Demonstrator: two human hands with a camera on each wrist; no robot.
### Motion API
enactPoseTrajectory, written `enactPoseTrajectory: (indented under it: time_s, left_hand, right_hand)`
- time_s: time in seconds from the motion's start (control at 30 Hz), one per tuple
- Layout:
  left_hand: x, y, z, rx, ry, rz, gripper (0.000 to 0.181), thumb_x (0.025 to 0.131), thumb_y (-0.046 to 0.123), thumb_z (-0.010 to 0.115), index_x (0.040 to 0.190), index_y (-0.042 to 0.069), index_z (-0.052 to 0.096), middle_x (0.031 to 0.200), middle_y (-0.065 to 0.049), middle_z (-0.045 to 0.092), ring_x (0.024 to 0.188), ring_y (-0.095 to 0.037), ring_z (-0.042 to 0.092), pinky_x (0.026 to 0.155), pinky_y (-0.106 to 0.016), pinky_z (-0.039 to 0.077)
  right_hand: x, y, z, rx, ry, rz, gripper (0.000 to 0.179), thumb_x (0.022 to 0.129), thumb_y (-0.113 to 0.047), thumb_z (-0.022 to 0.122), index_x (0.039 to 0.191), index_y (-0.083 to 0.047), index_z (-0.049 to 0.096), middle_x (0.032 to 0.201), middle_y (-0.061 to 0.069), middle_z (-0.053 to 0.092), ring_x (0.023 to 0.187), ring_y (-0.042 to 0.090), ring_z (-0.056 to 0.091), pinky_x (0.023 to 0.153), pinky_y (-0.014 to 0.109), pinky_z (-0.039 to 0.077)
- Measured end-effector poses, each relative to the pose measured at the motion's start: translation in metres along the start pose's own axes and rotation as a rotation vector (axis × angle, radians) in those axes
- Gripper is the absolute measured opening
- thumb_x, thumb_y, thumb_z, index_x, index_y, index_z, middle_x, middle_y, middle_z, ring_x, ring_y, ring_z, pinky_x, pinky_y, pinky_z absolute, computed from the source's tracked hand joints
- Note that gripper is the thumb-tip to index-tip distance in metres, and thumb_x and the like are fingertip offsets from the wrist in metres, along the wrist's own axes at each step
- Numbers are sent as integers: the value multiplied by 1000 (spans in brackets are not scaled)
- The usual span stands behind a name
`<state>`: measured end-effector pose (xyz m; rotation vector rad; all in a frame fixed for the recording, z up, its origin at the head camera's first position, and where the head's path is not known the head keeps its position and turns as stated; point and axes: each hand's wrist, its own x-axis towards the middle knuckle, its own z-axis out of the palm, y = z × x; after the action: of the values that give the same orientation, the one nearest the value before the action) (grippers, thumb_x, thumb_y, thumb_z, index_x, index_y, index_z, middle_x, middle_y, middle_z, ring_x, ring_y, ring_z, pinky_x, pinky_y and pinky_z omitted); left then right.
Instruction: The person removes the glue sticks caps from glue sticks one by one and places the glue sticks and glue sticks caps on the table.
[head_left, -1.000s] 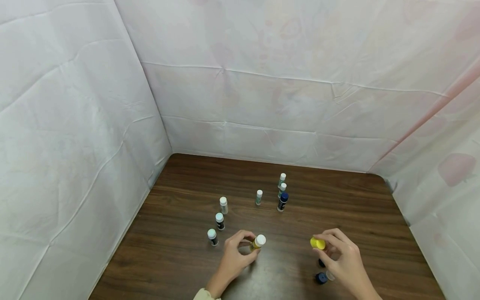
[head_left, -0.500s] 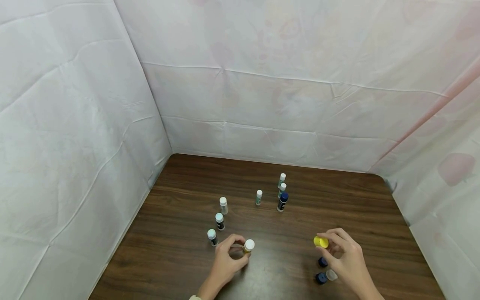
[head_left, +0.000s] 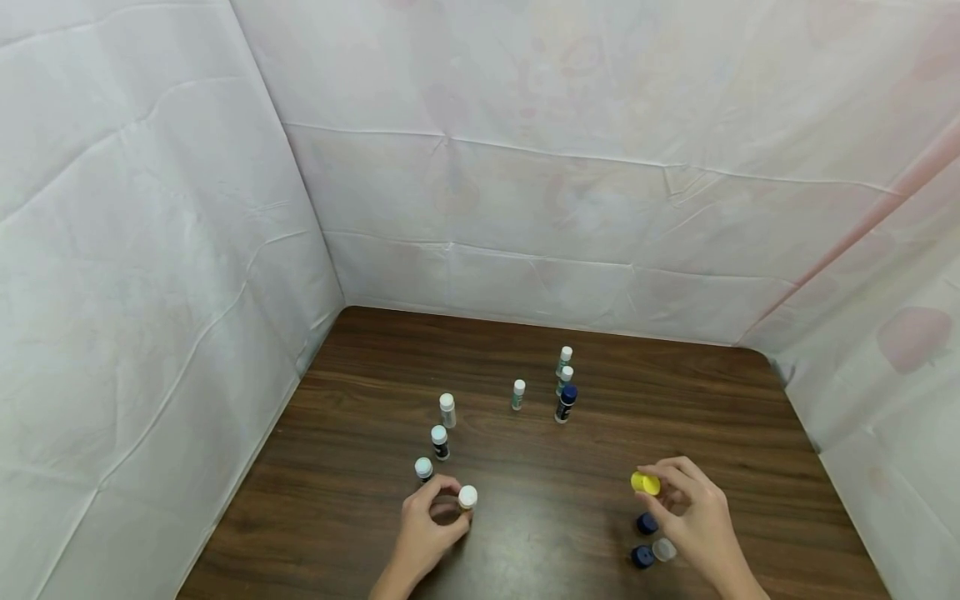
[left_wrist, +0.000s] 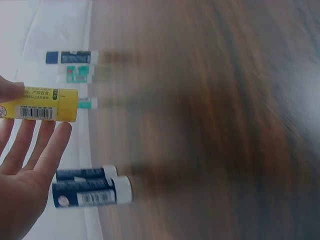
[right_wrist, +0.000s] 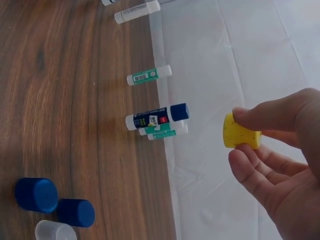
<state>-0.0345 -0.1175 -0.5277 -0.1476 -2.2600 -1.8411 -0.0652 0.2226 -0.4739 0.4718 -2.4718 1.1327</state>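
My left hand (head_left: 423,529) pinches a yellow glue stick (left_wrist: 50,105) between thumb and fingers. In the head view its white top (head_left: 468,497) faces up; in the left wrist view its printed yellow barrel shows above the tabletop. Over on the right, my right hand (head_left: 693,508) pinches a yellow cap (right_wrist: 241,132) on its side, held above the table. Two dark blue caps (right_wrist: 36,195) and a translucent cap (right_wrist: 55,231) lie below that hand. Close to the left hand stands a dark glue stick with a white cap (head_left: 423,468), its lower part partly hidden.
Two more glue sticks, a dark one (head_left: 440,443) and a white one (head_left: 447,411), stand upright behind it. Farther back are a small green-and-white glue stick (head_left: 518,395) and a blue-capped one (head_left: 566,405), with two green ones behind. White cloth (head_left: 525,208) walls the wooden table.
My left hand has moved left with the yellow glue stick, toward the dark glue sticks. The right hand has shifted slightly right with the yellow cap, uncovering more of the caps below.
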Motion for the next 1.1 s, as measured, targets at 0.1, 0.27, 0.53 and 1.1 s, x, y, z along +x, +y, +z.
enactPoseTrajectory:
  time_s: [0.1, 0.27, 0.53, 1.1]
  left_hand:
    - [-3, -3, -6, 18, 13, -25, 37, 66, -16, 73, 90, 10, 61, 91, 0, 62, 89, -19, 65, 72, -37, 56]
    - [-6, -7, -16, 32, 44, -34, 37, 65, -17, 73, 89, 8, 62, 91, -2, 63, 89, -19, 65, 70, -40, 56]
    - [-7, -12, -33, 70, 83, -33, 37, 63, -18, 74, 86, 8, 61, 91, -3, 65, 87, -20, 65, 68, -38, 57]
    - [-11, -45, -53, 110, 141, -148, 38, 63, -17, 75, 86, 10, 61, 89, -5, 64, 86, -23, 66, 69, -30, 56]
  right_hand:
    - [-1, 2, 0, -10, -1, 16, 43, 57, 17, 80, 92, -4, 70, 91, 1, 59, 66, 5, 54, 52, 15, 47]
    - [-2, 6, -1, -24, 4, 34, 43, 58, 17, 79, 93, -4, 70, 92, 1, 58, 67, 4, 53, 52, 15, 47]
    - [-4, 17, -1, -54, 9, 52, 41, 58, 16, 80, 94, -2, 70, 91, 2, 58, 66, 4, 52, 51, 14, 47]
    - [-11, 26, -4, -130, 9, 150, 40, 59, 13, 81, 93, -4, 71, 88, 0, 56, 61, 2, 49, 49, 15, 45]
